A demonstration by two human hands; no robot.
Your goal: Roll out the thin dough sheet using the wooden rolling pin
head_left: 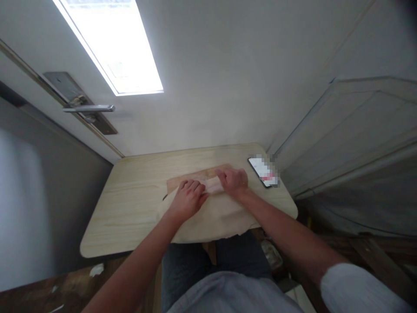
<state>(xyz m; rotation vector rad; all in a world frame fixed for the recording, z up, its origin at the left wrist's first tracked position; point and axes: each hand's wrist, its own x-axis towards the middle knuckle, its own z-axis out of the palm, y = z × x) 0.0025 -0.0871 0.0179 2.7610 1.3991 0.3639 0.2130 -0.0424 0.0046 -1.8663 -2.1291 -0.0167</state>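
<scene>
A cream sheet, probably cloth (215, 221), lies on the light wooden table (127, 195) and hangs slightly over the front edge. My left hand (189, 198) has its fingers curled on the far edge of this cloth. To the right of it, my right hand (233, 180) pinches the same edge, where a paler, folded-looking strip (213, 184) shows between the hands. Beneath and behind them lies a flat tan board (176, 182), partly covered by the cloth. A small dark tip (164, 197) pokes out at the cloth's left side. My fingertips are partly hidden.
A phone (260, 171) with a lit, blurred screen lies at the table's right end. Beyond the table stands a white door (211, 87) with a metal handle (89, 108) and a bright window pane (114, 48). Grey sheeting (358, 143) hangs at the right.
</scene>
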